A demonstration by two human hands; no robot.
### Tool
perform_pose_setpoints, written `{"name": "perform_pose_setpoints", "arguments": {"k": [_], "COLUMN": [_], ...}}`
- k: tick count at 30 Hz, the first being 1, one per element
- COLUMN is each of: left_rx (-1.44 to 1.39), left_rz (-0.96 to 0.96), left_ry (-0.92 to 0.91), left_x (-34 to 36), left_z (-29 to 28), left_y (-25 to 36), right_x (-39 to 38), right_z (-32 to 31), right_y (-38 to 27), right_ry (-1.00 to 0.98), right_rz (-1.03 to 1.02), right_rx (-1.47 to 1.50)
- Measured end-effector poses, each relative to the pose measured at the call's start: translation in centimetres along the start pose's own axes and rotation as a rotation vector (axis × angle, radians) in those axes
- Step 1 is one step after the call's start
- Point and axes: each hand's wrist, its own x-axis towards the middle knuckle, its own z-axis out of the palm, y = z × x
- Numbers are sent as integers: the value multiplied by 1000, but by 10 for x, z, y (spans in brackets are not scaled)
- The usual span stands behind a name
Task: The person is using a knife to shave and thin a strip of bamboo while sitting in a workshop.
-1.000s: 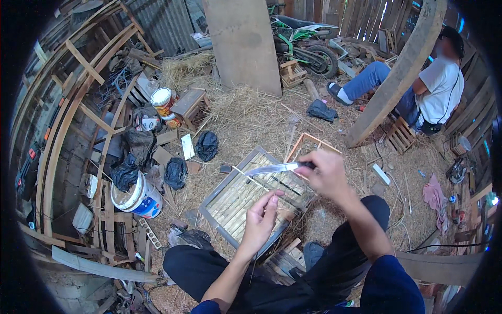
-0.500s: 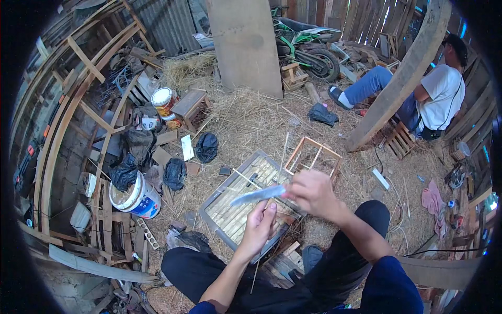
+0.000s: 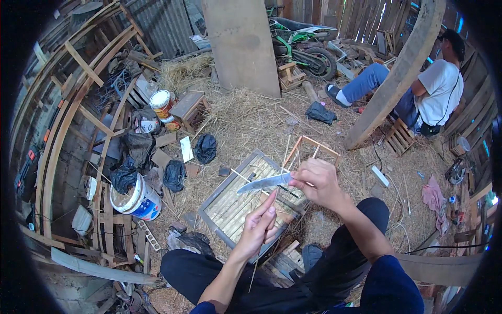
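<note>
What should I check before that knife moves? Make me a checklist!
1. Knife gripped: ok, the right hand is closed on it.
2. Blade well away from the left hand: not ok, its fingers look very close.
3. Thin strip held: ok, the left hand has it, one end hanging below.
4. Slatted board bare: not ok, a thin stick lies there.
5. Blade sharp: cannot tell.
6. Other person away from the blade: ok, seated beyond the leaning post.

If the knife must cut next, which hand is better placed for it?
The right hand, I think: it grips the knife, which points leftward, while the left hand seems busy holding a thin strip.
</note>
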Motion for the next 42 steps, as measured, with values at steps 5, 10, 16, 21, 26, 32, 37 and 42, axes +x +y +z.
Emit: {"name": "perform_pose_setpoints", "arguments": {"k": [5,10,16,21,26,32,37,42], "left_rx": [36,54,-10,-6,2,-66,-122,-146], "left_rz": [-30,-2,82,106,123,77,34,18], "left_ry": [15,-17,79,146,155,128,100,64], "left_x": [-2,-13,-17,-12,-5,-6,-3,-2], "left_z": [3,-4,-10,-7,-3,-6,-10,-7], "left_y": [4,10,13,19,13,4,5,9], "right_x": [2,1,-6,-2,-5,-1,-4,-5], "right_z": [-13,-38,-49,-25,10,19,13,8], "right_y": [3,30,23,-9,-34,-34,-14,-11], "right_ry": [-51,102,272,183,-102,-82,-135,-142], "right_rz": [-25,44,389,278,110,-88,-112,-99], "right_rx": [-39,-135,-121,-14,144,151,80,30]}}
